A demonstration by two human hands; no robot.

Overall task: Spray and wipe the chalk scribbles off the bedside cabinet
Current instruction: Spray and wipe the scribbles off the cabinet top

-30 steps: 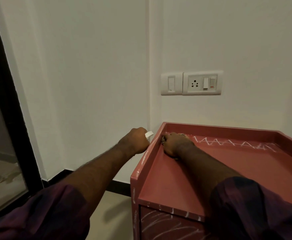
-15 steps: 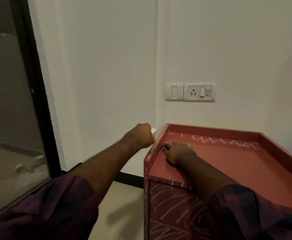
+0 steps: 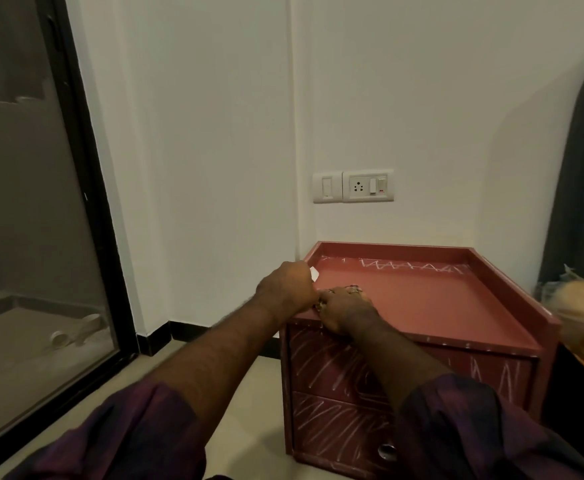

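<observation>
Left hand (image 3: pixel 285 289) clenches a small white stub (image 3: pixel 314 273); beside it, right hand (image 3: pixel 344 308), grasp unclear, likely steadies the red wooden cabinet (image 3: pixel 422 306).

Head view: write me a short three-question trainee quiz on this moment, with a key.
1. True or false: the top of the cabinet is free of chalk.
2. Fill in: the right hand rests on the cabinet's front ___ corner.
3. Which hand holds the small white piece? A. left hand B. right hand C. neither

Key: 1 false, a zigzag runs along the back edge of the top; 2 left; 3 A.
</observation>
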